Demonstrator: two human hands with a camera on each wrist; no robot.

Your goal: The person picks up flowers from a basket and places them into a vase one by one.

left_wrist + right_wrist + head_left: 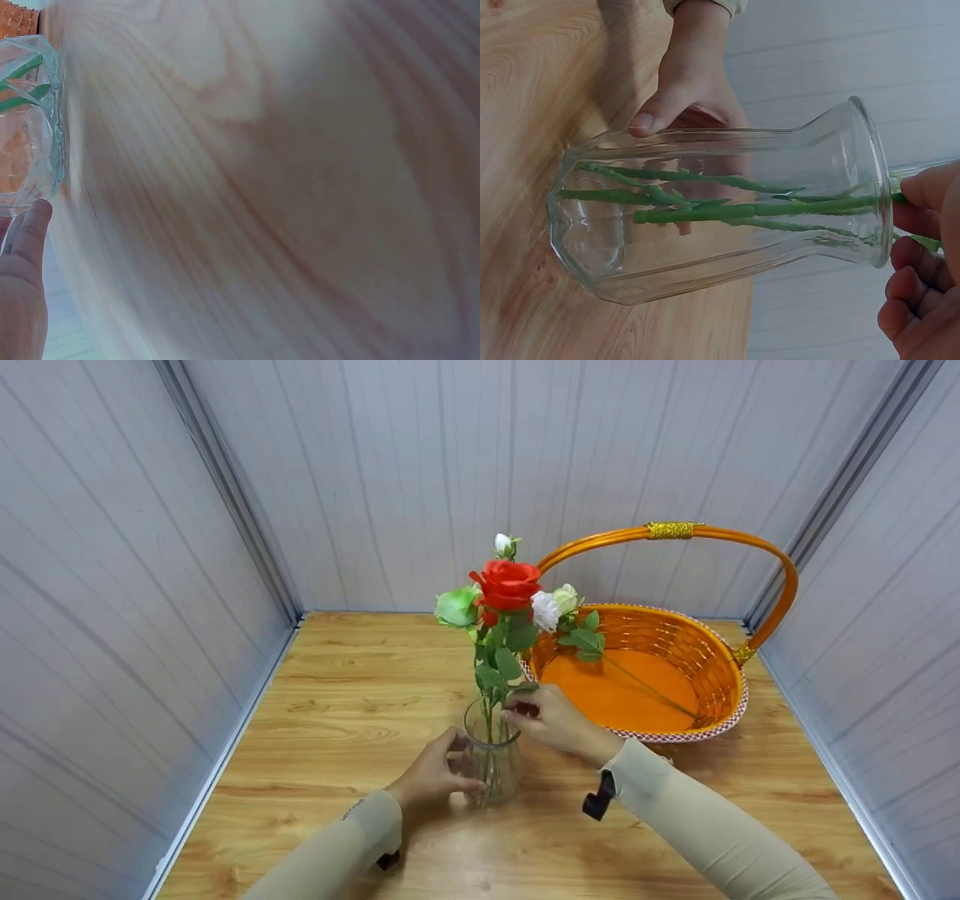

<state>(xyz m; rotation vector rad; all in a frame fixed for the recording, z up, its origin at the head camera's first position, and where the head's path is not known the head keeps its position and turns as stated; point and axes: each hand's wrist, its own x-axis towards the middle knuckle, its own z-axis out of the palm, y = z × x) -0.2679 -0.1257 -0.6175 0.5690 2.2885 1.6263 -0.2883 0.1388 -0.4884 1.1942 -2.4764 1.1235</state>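
Observation:
A clear glass vase (pixel 504 776) stands on the wooden table, several green stems (pixel 765 208) showing through its wall. My left hand (pixel 439 772) holds the vase from the left, thumb toward the front and fingers behind the glass. At the vase's mouth, my right hand (pixel 551 716) pinches a green flower stem between thumb and fingers; the stem's cut end hangs inside, above the vase's base. Over the rim rise a red rose (pixel 508 585), a light green flower (pixel 457 607), a white flower (pixel 546 611) and a white bud (pixel 502 544).
Behind and to the right stands an orange woven basket (pixel 720 690) with a tall arched handle (pixel 784 592). One leafy stem (pixel 649 686) lies across it, with a pale cream flower (pixel 565 598) at its left end. White panel walls (pixel 390 487) enclose the table at the back and sides.

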